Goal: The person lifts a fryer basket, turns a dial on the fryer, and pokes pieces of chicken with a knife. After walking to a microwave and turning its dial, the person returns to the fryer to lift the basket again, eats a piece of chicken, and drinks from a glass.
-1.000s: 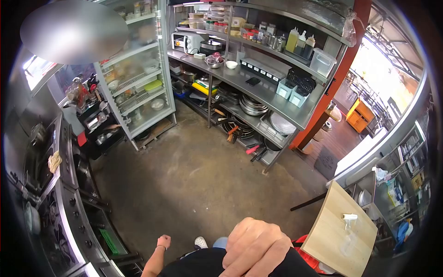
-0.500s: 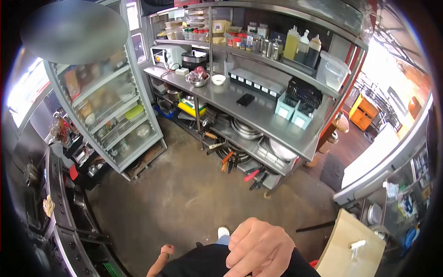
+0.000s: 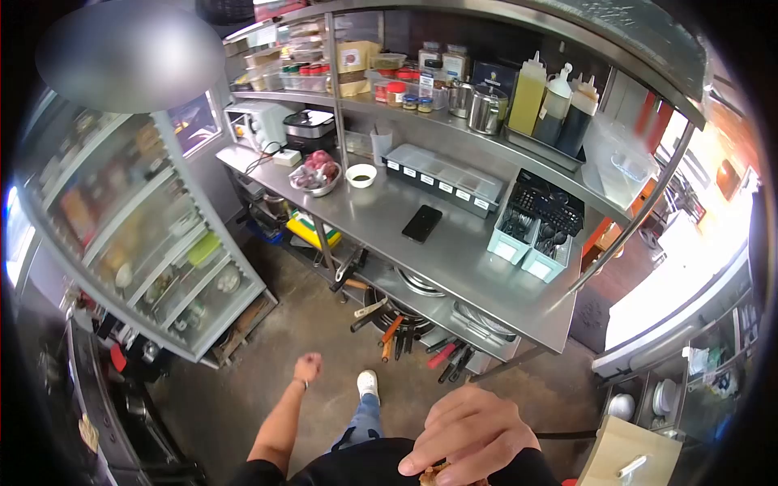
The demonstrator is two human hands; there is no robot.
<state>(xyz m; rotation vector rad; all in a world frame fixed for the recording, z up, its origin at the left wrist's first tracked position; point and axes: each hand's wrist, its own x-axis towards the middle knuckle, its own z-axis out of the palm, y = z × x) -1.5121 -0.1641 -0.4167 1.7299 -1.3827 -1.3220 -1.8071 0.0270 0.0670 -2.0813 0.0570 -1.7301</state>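
Note:
My right hand [image 3: 474,433] is close to the camera at the bottom, its fingers pinched on a brown, rough-surfaced piece of food [image 3: 433,474]. Most of that piece is hidden by the fingers and the frame edge. Hanging low over the floor, my left hand [image 3: 309,368] is loosely curled, with nothing visible in it. Nearest ahead is a steel counter [image 3: 365,212]. On it lie a black phone [image 3: 422,223], a white bowl [image 3: 361,176] with something dark inside, and a metal bowl [image 3: 326,188] heaped with reddish, plastic-wrapped items.
Pan handles [image 3: 391,338] stick out from the lower shelf. Light blue cutlery bins [image 3: 510,247] stand at the counter's right end, below squeeze bottles [image 3: 529,97]. A glass-door fridge [image 3: 235,324] is at left, a stove [image 3: 85,405] at lower left, a pale board [image 3: 608,454] at lower right.
I have stepped closer to the counter, which looks larger. My left arm has swung forward. The food piece in my right hand now shows below the fingers.

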